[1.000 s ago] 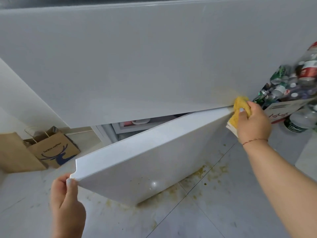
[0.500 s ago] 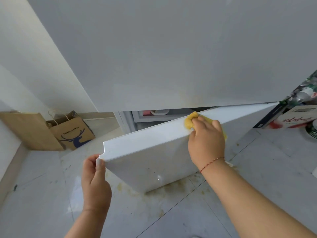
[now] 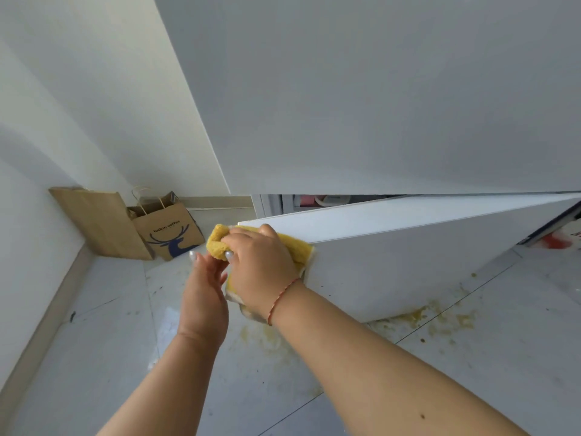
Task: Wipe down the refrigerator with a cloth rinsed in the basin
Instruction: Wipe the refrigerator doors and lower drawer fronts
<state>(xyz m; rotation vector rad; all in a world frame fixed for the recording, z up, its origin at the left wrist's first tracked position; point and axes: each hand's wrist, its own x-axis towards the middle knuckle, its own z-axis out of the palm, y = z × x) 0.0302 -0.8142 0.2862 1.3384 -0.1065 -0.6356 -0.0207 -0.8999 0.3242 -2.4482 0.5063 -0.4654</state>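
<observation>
Refrigerator (image 3: 377,89): upper door shut, its grey front filling the top of the view. Lower door (image 3: 408,247) stands ajar, swung outward, with a strip of the interior showing in the gap above its top edge.

Right hand (image 3: 261,272): grip closed over a yellow cloth (image 3: 217,243), fingers curled round it, pressing it against the free corner of the lower door. The cloth is draped over that corner, with part lying on the top edge and part hanging down the door's front below the palm. A red string bracelet (image 3: 283,297) sits on the right wrist.

Left hand (image 3: 204,294): fingers straight and raised, fingertips touching the bunched end of the cloth at the door corner. It grips nothing; the thumb side is hidden behind the right hand.

Floor (image 3: 94,357): pale tile, with yellowish-brown stains (image 3: 440,319) spread beneath the lower door and toward the right. Two brown paper bags (image 3: 166,231) stand against the wall in the left corner, the nearer one printed with a blue deer. Red-marked items at the far right edge are too blurred to identify.
</observation>
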